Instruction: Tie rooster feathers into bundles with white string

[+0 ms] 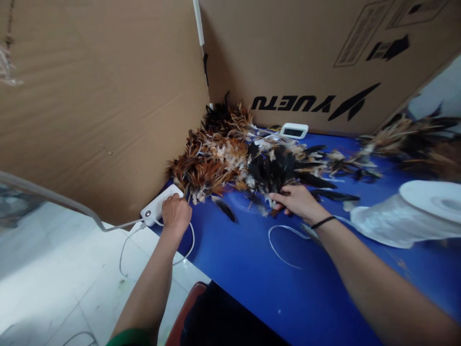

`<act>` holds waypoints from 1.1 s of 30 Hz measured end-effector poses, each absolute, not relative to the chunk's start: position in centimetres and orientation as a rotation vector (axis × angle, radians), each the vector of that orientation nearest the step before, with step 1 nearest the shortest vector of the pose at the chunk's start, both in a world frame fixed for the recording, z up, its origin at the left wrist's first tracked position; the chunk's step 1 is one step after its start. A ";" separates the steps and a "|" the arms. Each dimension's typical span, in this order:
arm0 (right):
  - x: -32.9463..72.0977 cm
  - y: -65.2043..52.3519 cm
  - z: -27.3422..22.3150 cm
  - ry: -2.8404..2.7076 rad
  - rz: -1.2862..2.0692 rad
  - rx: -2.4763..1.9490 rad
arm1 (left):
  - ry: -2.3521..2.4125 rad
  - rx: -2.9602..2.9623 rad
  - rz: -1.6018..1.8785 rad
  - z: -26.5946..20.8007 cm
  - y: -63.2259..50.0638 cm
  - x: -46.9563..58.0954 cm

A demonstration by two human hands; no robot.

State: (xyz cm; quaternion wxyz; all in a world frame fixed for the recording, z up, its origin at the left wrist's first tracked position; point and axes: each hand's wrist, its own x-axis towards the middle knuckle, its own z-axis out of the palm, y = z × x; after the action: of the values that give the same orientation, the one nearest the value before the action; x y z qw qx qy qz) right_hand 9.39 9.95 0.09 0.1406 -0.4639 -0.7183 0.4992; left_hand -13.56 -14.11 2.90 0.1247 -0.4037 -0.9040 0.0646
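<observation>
My left hand (176,211) is curled over one end of a white power strip (154,207) at the table's left corner, its fingertips mostly hidden. White cords run from the strip; one loops beside my left wrist. My right hand (297,201) pinches the base of some black feathers (270,168) at the front of a feather heap. Brown and rust-coloured feathers (207,168) fill the heap's left side. One loose dark feather (225,210) lies on the blue tabletop between my hands. Under my right wrist, a clear thin strip (277,250) curls on the table.
Cardboard boxes stand behind and to the left (90,110) and at the back (306,57). A large white spool (403,216) lies at right on the blue table (252,278). A small white display device (294,130) sits by the back box. More feathers (414,139) lie far right.
</observation>
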 end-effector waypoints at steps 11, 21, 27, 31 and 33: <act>9.6 5.1 5.6 -2.549 0.008 -1.236 | -2.691 -1.101 0.162 2.4 -16.4 -11.8; 5.7 -1.6 7.7 -2.879 0.374 -0.692 | -2.768 -0.874 -0.023 2.8 -16.1 -12.3; 3.9 -3.2 6.6 -2.949 0.486 -0.566 | -2.746 -0.909 0.033 2.1 -16.9 -12.5; 0.8 -4.9 5.1 -2.958 0.485 -0.280 | -2.763 -0.837 -0.064 2.4 -16.7 -12.4; -1.2 -5.8 4.1 -2.952 0.392 -0.050 | -2.796 -0.809 -0.089 2.7 -16.7 -12.4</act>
State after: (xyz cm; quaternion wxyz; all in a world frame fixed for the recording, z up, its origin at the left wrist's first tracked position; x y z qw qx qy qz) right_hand -1.16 -5.76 4.06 0.0817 -0.0169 -0.9878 0.1311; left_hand -12.36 -16.66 2.70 0.1147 -0.2759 -0.9538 -0.0305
